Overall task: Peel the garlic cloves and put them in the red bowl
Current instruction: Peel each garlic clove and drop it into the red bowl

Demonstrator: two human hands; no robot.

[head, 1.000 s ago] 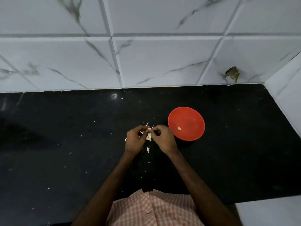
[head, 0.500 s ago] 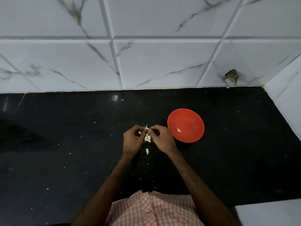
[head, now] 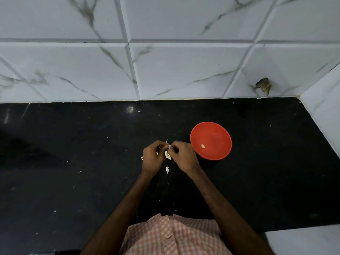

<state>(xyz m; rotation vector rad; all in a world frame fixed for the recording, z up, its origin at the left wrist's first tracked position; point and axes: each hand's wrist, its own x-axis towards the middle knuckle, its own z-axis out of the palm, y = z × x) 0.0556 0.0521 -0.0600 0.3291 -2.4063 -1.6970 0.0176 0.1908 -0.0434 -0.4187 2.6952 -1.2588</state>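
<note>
Pinching one garlic clove (head: 167, 147) together, left hand (head: 153, 157) and right hand (head: 184, 157), knuckles up, near red bowl (head: 218, 132).

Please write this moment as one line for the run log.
step: peeling | left hand: pinches garlic clove | right hand: pinches same clove | red bowl: one peeled clove inside

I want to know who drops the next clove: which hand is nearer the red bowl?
Right. The right hand sits just left of the red bowl, close by its rim; the left hand is farther left, beyond the garlic clove both hands pinch.
</note>
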